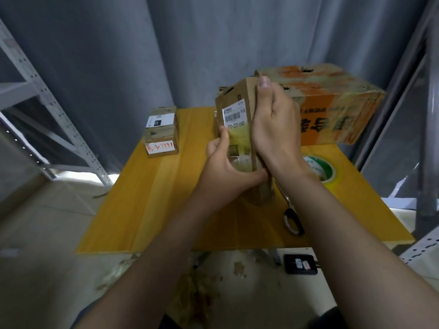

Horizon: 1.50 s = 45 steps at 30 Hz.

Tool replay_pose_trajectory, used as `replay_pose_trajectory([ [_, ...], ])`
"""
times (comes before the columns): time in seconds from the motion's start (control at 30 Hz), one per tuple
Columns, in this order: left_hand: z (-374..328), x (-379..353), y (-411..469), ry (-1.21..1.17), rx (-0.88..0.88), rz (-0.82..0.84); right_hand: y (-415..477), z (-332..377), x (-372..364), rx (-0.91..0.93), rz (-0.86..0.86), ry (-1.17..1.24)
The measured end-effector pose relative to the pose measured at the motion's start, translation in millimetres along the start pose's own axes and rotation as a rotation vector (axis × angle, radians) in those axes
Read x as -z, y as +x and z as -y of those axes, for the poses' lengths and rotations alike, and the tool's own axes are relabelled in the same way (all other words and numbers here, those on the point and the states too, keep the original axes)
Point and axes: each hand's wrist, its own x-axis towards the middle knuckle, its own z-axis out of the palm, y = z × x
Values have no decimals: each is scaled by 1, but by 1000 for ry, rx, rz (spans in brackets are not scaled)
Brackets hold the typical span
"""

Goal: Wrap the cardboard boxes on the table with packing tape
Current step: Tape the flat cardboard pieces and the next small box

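Observation:
A flat brown cardboard box with a white barcode label stands on edge over the middle of the yellow table. My left hand grips its lower near side, thumb on the labelled face. My right hand clasps the box's right edge, thumb up at the top corner. A roll of packing tape with a green and white core lies on the table to the right, partly hidden by my right forearm.
A large orange and brown carton sits at the back right. Two small stacked boxes with labels stand at the back left. A black-handled tool lies near the right forearm. Metal shelving flanks both sides; a black device lies on the floor.

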Motion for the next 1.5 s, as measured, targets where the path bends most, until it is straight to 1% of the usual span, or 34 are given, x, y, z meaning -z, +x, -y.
replay_pose_trajectory([
  [0.13,-3,11,-3,-37,-21,72,0,-3,4,19,-45,83],
  [0.3,-5,17,-3,-54,-14,111,-3,-3,4,7,-69,204],
  [0.4,-4,20,-1,-51,-18,121,-4,-4,5,-15,-104,225],
  [0.47,-3,22,0,-109,-13,126,-2,-4,8,-53,-91,203],
  [0.53,-1,22,1,-209,-30,118,4,-5,9,-139,-7,157],
  [0.57,0,21,2,-271,-32,109,6,-7,9,-209,77,128],
  [0.67,3,16,0,-464,3,108,8,-15,5,-469,405,48],
  [0.7,4,13,0,-487,10,107,7,-17,3,-517,469,40],
  [0.73,5,11,0,-484,4,100,7,-19,2,-529,488,46],
  [0.83,7,6,2,-446,-37,27,8,-22,4,-508,404,85],
  [0.9,8,6,3,-446,-34,-14,10,-22,5,-519,381,83],
  [1.03,10,0,1,-327,-97,30,4,-15,1,-535,442,32],
  [1.1,8,-5,-1,-286,-121,59,-3,-10,-4,-507,452,-8],
  [1.23,2,-11,-2,-340,-116,104,-13,-7,-10,-441,353,-95],
  [1.4,-9,-12,-7,-399,-164,66,-5,-9,-4,-368,233,-151],
  [1.5,-14,-11,-11,-434,-180,63,1,-14,3,-306,167,-237],
])
